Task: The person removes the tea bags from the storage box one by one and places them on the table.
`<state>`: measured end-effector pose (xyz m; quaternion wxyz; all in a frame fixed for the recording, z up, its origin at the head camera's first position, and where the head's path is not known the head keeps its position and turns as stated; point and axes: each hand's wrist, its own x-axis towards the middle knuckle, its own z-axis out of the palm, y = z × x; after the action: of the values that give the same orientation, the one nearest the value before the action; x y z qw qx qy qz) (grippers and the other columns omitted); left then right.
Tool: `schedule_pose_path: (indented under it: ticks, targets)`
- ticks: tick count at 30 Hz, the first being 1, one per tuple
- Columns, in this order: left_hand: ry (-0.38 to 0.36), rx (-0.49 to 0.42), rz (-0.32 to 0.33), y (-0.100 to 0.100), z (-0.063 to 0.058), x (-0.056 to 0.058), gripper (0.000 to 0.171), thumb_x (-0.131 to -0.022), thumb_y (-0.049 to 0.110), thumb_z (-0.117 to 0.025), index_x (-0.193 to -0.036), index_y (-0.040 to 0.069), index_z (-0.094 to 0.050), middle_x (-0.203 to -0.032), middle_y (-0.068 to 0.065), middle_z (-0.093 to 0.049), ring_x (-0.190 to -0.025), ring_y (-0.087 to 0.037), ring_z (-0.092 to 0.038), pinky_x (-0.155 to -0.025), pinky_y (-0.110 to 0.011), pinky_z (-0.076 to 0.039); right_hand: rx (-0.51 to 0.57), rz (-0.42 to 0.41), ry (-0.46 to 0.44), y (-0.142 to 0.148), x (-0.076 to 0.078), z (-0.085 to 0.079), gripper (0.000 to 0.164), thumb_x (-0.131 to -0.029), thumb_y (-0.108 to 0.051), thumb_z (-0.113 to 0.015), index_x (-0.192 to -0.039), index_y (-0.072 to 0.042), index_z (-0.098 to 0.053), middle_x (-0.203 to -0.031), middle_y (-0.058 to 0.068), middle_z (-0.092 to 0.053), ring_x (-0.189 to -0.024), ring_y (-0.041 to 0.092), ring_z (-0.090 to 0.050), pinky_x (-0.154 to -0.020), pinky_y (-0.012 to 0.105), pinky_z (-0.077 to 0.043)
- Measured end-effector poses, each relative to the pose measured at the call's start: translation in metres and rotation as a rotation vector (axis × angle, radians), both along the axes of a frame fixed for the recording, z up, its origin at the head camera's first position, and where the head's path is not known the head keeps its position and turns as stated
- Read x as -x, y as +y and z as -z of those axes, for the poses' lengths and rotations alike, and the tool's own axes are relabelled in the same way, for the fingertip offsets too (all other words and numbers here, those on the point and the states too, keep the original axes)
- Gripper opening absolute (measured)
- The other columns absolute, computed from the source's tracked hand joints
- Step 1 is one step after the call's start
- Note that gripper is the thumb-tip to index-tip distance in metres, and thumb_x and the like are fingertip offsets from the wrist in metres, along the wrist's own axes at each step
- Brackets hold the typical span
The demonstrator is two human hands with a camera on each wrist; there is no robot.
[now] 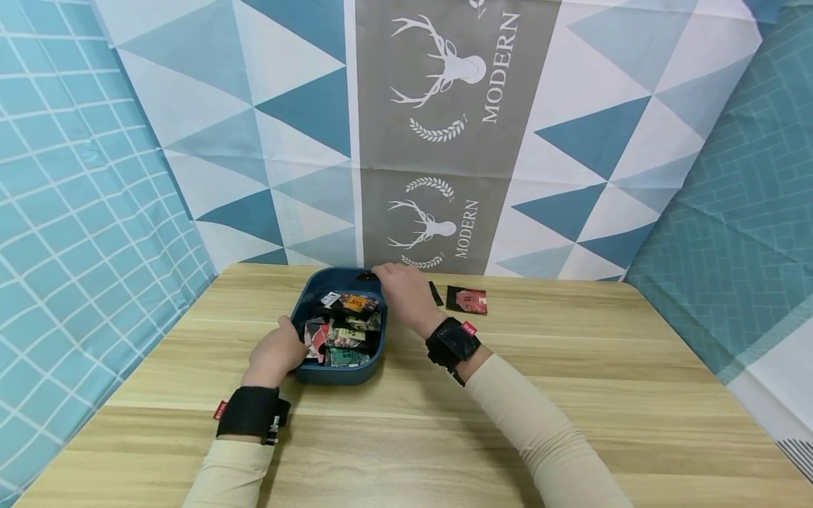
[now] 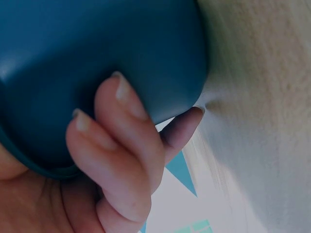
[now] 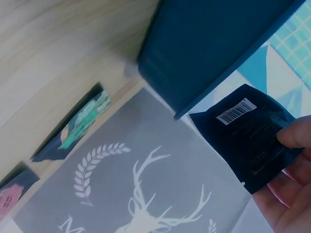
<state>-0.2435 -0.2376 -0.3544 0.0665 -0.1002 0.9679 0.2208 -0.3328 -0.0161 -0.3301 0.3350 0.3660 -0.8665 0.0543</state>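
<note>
A dark blue plastic bin [image 1: 336, 376] stands at the back left of the table, holding several small colourful packets [image 1: 348, 335]. My left hand [image 1: 277, 349] grips its left wall; in the left wrist view, curled fingers [image 2: 129, 141] lie against the outside. By the bin's back right corner, my right hand [image 1: 406, 295] pinches a flat black packet [image 3: 248, 138] between thumb and fingers. A white barcode shows on that packet. From the head view, only a dark bit of it appears over the rim.
Right of the bin lie a black packet with a red-pink print [image 1: 470, 300] and another dark packet [image 1: 435, 293], partly hidden by my right hand. A patterned cloth [image 1: 438, 152] hangs along the table's back edge. Blue tiled cloth [image 1: 82, 176] rises at the left.
</note>
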Motion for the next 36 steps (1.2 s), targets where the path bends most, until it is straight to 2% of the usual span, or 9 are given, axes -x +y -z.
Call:
schedule_pose_path:
  ticks: [2,6,10,14,17,23,29,32,36]
  targets:
    - [-0.002,-0.005,-0.003,0.000,0.001,0.000,0.070,-0.092,0.012,-0.045,-0.141,-0.019,-0.004,-0.069,-0.018,-0.060,-0.048,-0.022,-0.055,-0.051,-0.033,-0.040,0.015,0.007,-0.002,0.004,0.002,0.000,0.026,-0.089,-0.005,-0.056,-0.113,-0.008,-0.063,-0.106,0.005,-0.068,-0.093,0.018,-0.065,-0.079,0.029,-0.051]
    - [-0.001,0.007,0.004,0.001,0.000,0.000,0.070,-0.092,0.011,-0.045,-0.140,-0.019,-0.005,-0.073,-0.021,-0.061,-0.052,-0.024,-0.056,-0.053,-0.034,-0.041,0.059,0.026,-0.012,0.016,0.010,0.001,0.024,-0.088,-0.002,-0.054,-0.108,-0.008,-0.065,-0.100,0.005,-0.070,-0.087,0.019,-0.066,-0.073,0.031,-0.051]
    - [-0.004,0.012,0.005,0.002,0.001,0.001,0.070,-0.092,0.012,-0.045,-0.140,-0.019,-0.006,-0.073,-0.021,-0.061,-0.053,-0.024,-0.056,-0.054,-0.034,-0.041,0.092,0.093,-0.046,0.034,0.023,0.008,0.026,-0.086,0.003,-0.050,-0.102,-0.009,-0.067,-0.090,0.003,-0.070,-0.075,0.020,-0.065,-0.063,0.033,-0.050]
    - [-0.010,0.002,0.001,0.002,0.002,0.000,0.070,-0.092,0.011,-0.044,-0.141,-0.018,-0.004,-0.069,-0.018,-0.060,-0.049,-0.023,-0.055,-0.052,-0.033,-0.040,0.101,0.172,-0.067,0.053,0.034,0.015,0.026,-0.083,0.006,-0.049,-0.093,-0.009,-0.067,-0.083,0.004,-0.069,-0.069,0.021,-0.064,-0.058,0.035,-0.048]
    - [-0.009,0.001,0.004,0.001,0.000,0.000,0.070,-0.092,0.010,-0.044,-0.140,-0.019,-0.004,-0.070,-0.019,-0.060,-0.049,-0.022,-0.055,-0.053,-0.033,-0.041,0.093,0.208,-0.093,0.066,0.040,0.019,0.022,-0.083,0.006,-0.049,-0.088,-0.008,-0.066,-0.081,0.006,-0.068,-0.067,0.023,-0.063,-0.054,0.036,-0.047]
    - [-0.012,-0.001,0.003,-0.002,-0.001,0.000,0.070,-0.092,0.011,-0.044,-0.140,-0.019,-0.003,-0.071,-0.019,-0.059,-0.051,-0.023,-0.054,-0.053,-0.034,-0.040,0.079,0.284,-0.140,0.087,0.047,0.025,0.022,-0.083,0.005,-0.051,-0.091,-0.009,-0.067,-0.079,0.006,-0.067,-0.063,0.022,-0.061,-0.052,0.036,-0.046]
    - [-0.013,0.002,0.008,-0.002,-0.002,0.000,0.070,-0.091,0.011,-0.044,-0.140,-0.020,-0.004,-0.077,-0.022,-0.059,-0.056,-0.025,-0.055,-0.056,-0.035,-0.041,0.045,0.337,-0.132,0.110,0.049,0.028,0.018,-0.079,0.005,-0.057,-0.088,-0.008,-0.065,-0.072,0.006,-0.063,-0.055,0.020,-0.055,-0.050,0.036,-0.045]
    - [-0.014,0.003,0.010,-0.001,-0.002,0.000,0.070,-0.091,0.011,-0.044,-0.140,-0.020,-0.004,-0.077,-0.023,-0.060,-0.057,-0.025,-0.055,-0.056,-0.035,-0.041,0.000,0.361,-0.126,0.122,0.050,0.031,0.011,-0.081,0.004,-0.058,-0.083,-0.006,-0.062,-0.070,0.007,-0.062,-0.055,0.021,-0.055,-0.051,0.036,-0.045]
    - [-0.014,0.008,0.011,0.000,-0.002,0.001,0.070,-0.091,0.011,-0.044,-0.139,-0.020,-0.003,-0.076,-0.022,-0.059,-0.056,-0.025,-0.055,-0.056,-0.035,-0.041,-0.050,0.379,-0.139,0.136,0.054,0.033,0.011,-0.084,0.003,-0.056,-0.084,-0.006,-0.062,-0.071,0.008,-0.063,-0.056,0.021,-0.055,-0.051,0.034,-0.043]
